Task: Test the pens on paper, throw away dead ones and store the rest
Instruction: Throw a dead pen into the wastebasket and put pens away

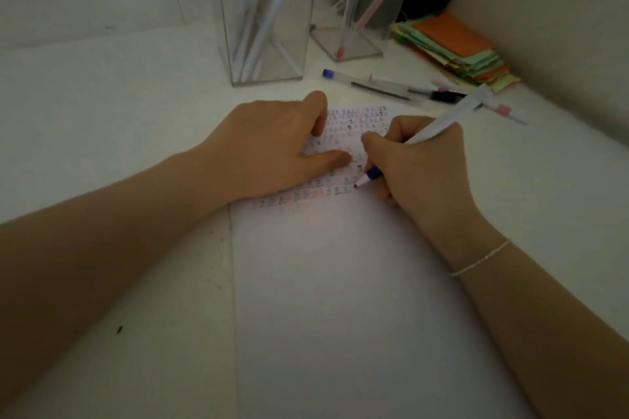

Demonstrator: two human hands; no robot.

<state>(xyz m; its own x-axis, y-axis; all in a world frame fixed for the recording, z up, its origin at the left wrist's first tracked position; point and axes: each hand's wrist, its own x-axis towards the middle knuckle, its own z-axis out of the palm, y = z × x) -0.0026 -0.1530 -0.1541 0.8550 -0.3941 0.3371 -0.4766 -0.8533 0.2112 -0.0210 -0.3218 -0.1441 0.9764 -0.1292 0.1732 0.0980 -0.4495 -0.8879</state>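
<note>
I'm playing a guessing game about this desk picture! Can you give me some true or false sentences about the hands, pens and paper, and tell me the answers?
1. The right hand grips a white pen with a blue tip section, its point on the white sheet of paper. True.
2. The left hand holds a pen. False: it presses flat on the paper.
3. The taller clear plastic holder has several pens inside. True.
4. The paper has no marks. False: rows of small marks fill its top.
5. Loose pens lie on the white desk behind the paper. True.
</note>
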